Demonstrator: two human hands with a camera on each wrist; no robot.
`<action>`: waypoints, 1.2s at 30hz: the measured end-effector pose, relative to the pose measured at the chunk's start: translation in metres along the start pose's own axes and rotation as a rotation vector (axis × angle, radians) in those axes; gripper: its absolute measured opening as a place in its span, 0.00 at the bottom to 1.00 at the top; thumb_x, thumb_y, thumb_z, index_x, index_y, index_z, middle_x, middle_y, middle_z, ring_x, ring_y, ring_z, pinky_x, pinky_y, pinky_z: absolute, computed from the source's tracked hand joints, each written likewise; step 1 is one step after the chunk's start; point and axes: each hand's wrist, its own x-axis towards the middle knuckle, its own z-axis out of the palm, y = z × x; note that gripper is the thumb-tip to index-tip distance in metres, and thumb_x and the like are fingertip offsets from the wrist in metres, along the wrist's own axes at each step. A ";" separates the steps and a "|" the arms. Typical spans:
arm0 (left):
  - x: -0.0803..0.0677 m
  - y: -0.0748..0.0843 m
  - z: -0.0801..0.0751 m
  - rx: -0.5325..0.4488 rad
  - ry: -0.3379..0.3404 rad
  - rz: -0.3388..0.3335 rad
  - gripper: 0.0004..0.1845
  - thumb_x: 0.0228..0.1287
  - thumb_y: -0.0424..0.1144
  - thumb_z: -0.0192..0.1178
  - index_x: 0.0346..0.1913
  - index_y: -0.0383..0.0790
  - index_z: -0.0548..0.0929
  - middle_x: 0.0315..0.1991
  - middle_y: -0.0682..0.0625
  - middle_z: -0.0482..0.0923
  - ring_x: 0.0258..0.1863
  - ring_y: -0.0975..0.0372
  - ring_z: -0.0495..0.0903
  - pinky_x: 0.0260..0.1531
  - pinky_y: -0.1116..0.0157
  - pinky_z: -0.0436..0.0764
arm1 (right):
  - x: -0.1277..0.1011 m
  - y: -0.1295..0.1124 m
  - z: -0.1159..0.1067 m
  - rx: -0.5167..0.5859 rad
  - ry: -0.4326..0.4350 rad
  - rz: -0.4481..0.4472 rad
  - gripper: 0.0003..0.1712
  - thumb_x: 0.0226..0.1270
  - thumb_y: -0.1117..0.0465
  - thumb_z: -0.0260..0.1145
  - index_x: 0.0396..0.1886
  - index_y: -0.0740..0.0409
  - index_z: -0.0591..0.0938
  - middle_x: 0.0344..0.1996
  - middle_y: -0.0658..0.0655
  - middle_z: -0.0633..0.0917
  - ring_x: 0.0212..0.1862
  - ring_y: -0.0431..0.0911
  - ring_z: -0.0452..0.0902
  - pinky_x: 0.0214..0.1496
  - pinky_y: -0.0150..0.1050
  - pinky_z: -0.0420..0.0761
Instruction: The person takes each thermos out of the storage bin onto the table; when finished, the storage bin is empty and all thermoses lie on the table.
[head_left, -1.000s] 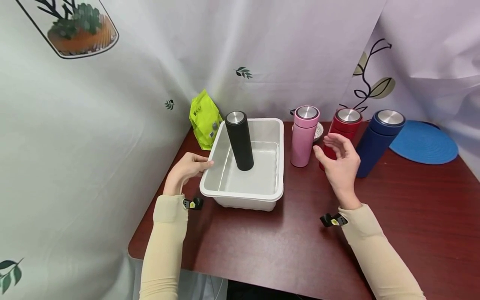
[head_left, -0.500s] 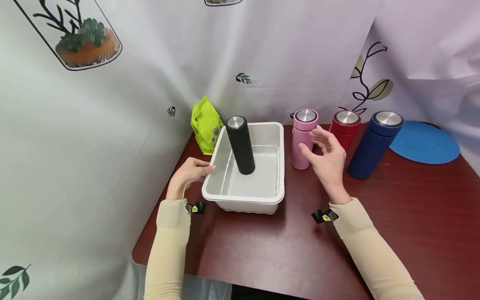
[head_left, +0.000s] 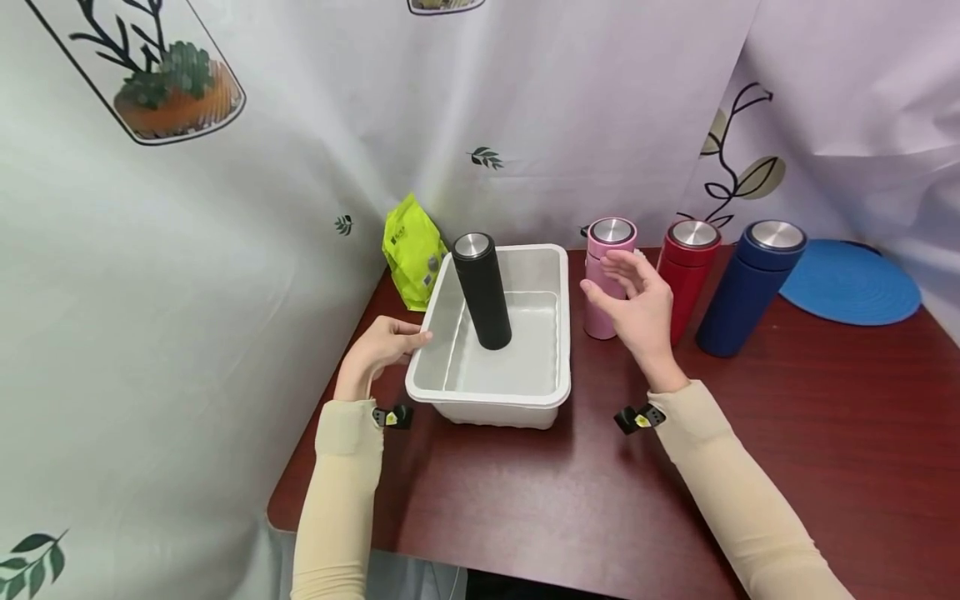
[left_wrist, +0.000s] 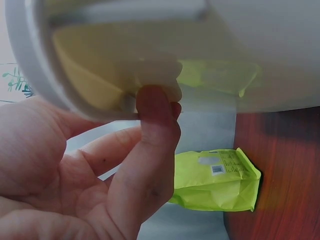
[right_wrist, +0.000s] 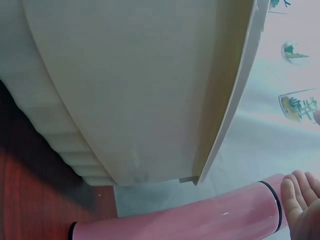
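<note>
**A:** ok so what's the right hand (head_left: pixel 636 310) doing here? Looks like it's at the pink flask (head_left: pixel 606 277).

**B:** Yeah, fingers spread and relaxed, not wrapped around anything. It sits right in front of the pink flask, up near its top half. From the right wrist view a fingertip (right_wrist: pixel 294 196) sits right by the flask's lid end, but I honestly can't tell if it's touching.

**A:** And where's that flask standing?

**B:** Upright near the table's (head_left: pixel 825 433) back edge, just beside the right wall of the white tub (head_left: pixel 487 394). To its right, the red flask (head_left: pixel 686 275), then the navy flask (head_left: pixel 750 287), all in a row along the back.

**A:** Left hand (head_left: pixel 378 350)?

**B:** On the tub's left rim. The left wrist cam shows the thumb (left_wrist: pixel 150 145) pressed up under the lip, fingers curled, so it's holding the rim.

**A:** Anything in the tub?

**B:** A black flask (head_left: pixel 482 290) standing upright inside, toward the back. Green pouch (head_left: pixel 411 248) behind the tub at the table's back left corner, and a blue round mat (head_left: pixel 851 283) at the far right.
</note>
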 end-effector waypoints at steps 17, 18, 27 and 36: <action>-0.001 0.001 0.001 -0.009 0.006 -0.011 0.23 0.66 0.39 0.64 0.59 0.26 0.78 0.53 0.32 0.80 0.41 0.53 0.86 0.49 0.53 0.84 | 0.012 -0.015 0.018 -0.072 -0.118 0.022 0.30 0.50 0.75 0.74 0.56 0.75 0.77 0.51 0.72 0.82 0.46 0.32 0.79 0.61 0.45 0.79; -0.001 0.001 0.001 -0.006 0.009 -0.012 0.23 0.66 0.39 0.64 0.59 0.26 0.79 0.53 0.32 0.80 0.41 0.53 0.86 0.49 0.53 0.84 | 0.012 -0.015 0.020 -0.074 -0.127 0.028 0.30 0.50 0.75 0.74 0.56 0.76 0.77 0.51 0.73 0.82 0.46 0.32 0.79 0.61 0.46 0.78; -0.001 0.001 0.002 -0.021 0.005 -0.009 0.23 0.67 0.38 0.63 0.59 0.25 0.78 0.53 0.32 0.80 0.40 0.55 0.85 0.50 0.52 0.84 | 0.016 -0.012 0.027 -0.159 -0.203 0.037 0.31 0.52 0.73 0.74 0.58 0.75 0.75 0.53 0.72 0.80 0.55 0.61 0.79 0.63 0.48 0.76; -0.002 0.001 0.002 -0.017 0.017 -0.017 0.23 0.66 0.39 0.63 0.58 0.26 0.79 0.53 0.33 0.80 0.41 0.53 0.85 0.50 0.52 0.84 | 0.028 0.021 0.036 -0.157 -0.223 0.069 0.34 0.49 0.67 0.79 0.58 0.67 0.78 0.54 0.67 0.82 0.56 0.56 0.79 0.62 0.40 0.78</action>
